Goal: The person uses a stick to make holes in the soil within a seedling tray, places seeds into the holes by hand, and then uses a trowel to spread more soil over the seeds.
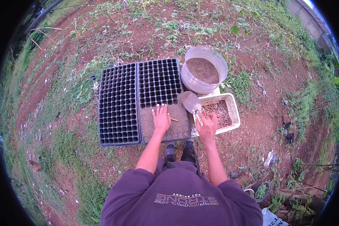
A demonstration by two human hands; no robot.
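Two black seedling trays stand side by side. The left tray point(118, 105) has empty cells; the right tray point(160, 81) has empty cells in its far part and brown soil over its near part. My left hand point(162, 118) lies with spread fingers on that soil, beside a small brown stick point(174, 119). My right hand point(207, 126) is closed round the handle of a trowel point(191, 102), whose blade, with some soil at its tip, is over the right tray's right edge. Under my right hand is a cream basket point(234, 113) with small reddish-brown pieces in it.
A translucent round tub point(203, 87) with soil in it stands behind the basket. My feet, one in a dark sandal point(170, 150), are near the right tray's front edge. Weedy red soil surrounds everything. A clear plastic bottle point(268, 158) lies at the right.
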